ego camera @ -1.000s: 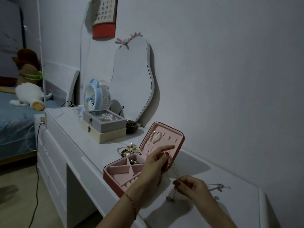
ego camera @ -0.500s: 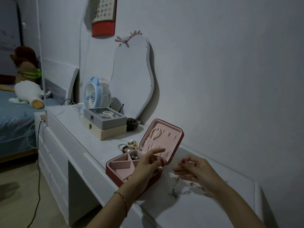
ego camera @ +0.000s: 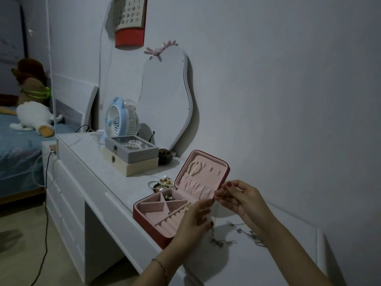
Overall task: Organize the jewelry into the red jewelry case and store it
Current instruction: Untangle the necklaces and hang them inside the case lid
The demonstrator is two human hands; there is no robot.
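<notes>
Red jewelry case [ego camera: 156, 228] open on white table [ego camera: 86, 162], pink lining, pearl bracelet [ego camera: 194, 167] hung in lid. Left hand [ego camera: 193, 222] and right hand [ego camera: 244, 200] raised just right of the case, both pinching a thin chain necklace [ego camera: 215, 223] that dangles to the table. Loose bracelets [ego camera: 160, 184] behind the case. Stacked boxes [ego camera: 132, 156], blue fan [ego camera: 120, 118], mirror [ego camera: 167, 96] further back.

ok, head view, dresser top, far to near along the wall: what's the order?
Blue desk fan → stacked grey and wooden boxes → small dark bowl → loose bracelets → open red jewelry case → both hands, left hand and right hand, pinching a thin chain.
</notes>
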